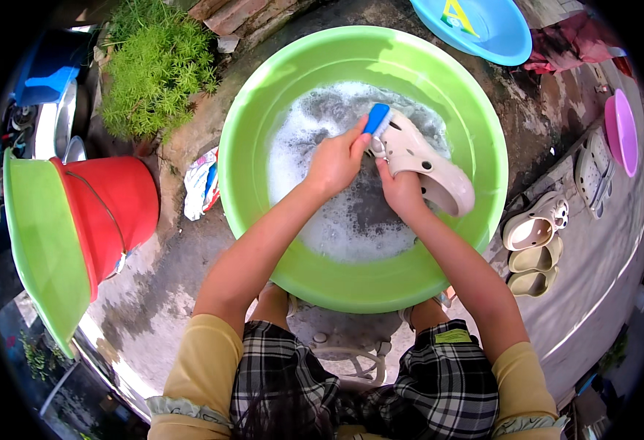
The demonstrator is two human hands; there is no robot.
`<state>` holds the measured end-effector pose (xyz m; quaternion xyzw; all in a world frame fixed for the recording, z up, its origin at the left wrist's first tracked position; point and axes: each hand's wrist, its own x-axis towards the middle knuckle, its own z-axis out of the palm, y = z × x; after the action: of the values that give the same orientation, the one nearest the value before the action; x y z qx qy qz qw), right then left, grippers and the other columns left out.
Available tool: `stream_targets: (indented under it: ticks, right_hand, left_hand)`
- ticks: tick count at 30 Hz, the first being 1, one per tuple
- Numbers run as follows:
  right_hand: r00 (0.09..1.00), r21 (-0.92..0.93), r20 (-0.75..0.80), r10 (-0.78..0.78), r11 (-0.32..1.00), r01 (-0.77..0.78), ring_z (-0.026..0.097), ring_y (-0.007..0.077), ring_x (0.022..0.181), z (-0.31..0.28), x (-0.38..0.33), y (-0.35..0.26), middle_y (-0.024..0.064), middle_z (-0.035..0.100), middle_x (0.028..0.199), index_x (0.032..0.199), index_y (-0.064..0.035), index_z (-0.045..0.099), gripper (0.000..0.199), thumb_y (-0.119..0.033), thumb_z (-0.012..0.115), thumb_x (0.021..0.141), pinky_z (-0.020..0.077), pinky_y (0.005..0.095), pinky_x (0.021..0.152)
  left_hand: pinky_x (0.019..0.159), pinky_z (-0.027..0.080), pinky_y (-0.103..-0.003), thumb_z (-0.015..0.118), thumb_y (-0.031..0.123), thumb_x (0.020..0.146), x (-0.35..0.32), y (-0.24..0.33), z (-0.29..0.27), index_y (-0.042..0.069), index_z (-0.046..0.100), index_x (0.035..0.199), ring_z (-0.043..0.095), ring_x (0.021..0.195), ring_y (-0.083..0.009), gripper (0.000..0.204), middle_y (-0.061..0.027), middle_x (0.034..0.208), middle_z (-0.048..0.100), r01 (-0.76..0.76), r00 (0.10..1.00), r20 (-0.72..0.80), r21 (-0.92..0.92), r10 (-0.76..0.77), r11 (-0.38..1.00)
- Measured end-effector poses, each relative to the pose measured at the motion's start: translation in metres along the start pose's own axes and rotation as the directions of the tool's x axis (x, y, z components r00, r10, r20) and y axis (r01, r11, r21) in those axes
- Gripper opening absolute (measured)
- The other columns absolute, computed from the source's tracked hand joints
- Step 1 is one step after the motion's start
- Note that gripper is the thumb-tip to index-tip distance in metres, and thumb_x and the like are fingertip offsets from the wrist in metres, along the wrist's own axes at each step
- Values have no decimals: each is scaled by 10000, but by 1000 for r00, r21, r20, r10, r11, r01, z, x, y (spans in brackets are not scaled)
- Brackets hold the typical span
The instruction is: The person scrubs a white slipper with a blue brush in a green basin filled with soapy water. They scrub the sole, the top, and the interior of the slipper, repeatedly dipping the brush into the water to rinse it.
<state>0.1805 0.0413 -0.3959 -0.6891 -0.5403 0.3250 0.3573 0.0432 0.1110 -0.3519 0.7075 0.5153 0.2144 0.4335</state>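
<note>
Over the soapy water [322, 235] in a large green basin [362, 286], I hold a pale beige clog [419, 150] and a brush. My left hand [334, 163] is closed round the brush [377, 119], which has a blue back and pale bristles. The bristles press against the side of the clog near its toe. My right hand [401, 191] grips the clog by its edge, with some fingers hidden by the shoe. The clog is tilted, its heel strap toward the right and its toe toward the far side.
At the left stands a red bucket [127, 213] beside a green tub [43, 242]. A crumpled packet [201, 183] lies by the basin. At the right are several clogs [538, 226] and a pink basin [621, 133]. A blue basin [483, 33] sits beyond, and green plants [157, 77] grow far left.
</note>
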Motion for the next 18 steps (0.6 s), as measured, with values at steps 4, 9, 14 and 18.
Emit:
stream_targets:
  ticks: [4, 9, 14, 18]
  right_hand:
    - [993, -201, 104, 62, 979, -40, 459, 364, 1109, -2, -4, -1, 221, 497, 1178, 1200, 9, 452, 396, -202, 511, 870, 333, 424, 949]
    - [902, -369, 431, 20, 916, 156, 426, 357, 1138, 4, 0, 39, 220, 462, 1212, 1232, -21, 417, 448, -243, 513, 854, 302, 416, 987]
    - [899, -72, 435, 53, 997, -24, 373, 304, 1212, -15, -8, -12, 176, 414, 1286, 1286, -38, 361, 568, -309, 552, 825, 273, 385, 1021]
    - [893, -164, 447, 46, 986, 32, 354, 314, 1224, -12, -1, 15, 194, 380, 1313, 1295, -35, 348, 573, -299, 550, 829, 266, 383, 1025]
  left_hand:
    - [638, 471, -440, 445, 290, 902, -1, 5, 4, 145, 488, 1251, 582, 665, -394, 381, -218, 721, 601, -50, 996, 83, 327, 24, 944]
    - [568, 472, -431, 434, 303, 902, -23, 27, 18, 162, 476, 1263, 604, 633, -335, 390, -166, 690, 617, -196, 971, 193, 305, 141, 932]
    - [553, 471, -418, 459, 305, 894, 6, 12, 9, 181, 454, 1286, 595, 615, -322, 412, -149, 678, 606, -66, 993, 112, 360, 28, 931]
    - [527, 472, -414, 467, 290, 886, -18, 28, 33, 182, 478, 1260, 598, 601, -314, 389, -125, 670, 613, -310, 943, 224, 337, 245, 889]
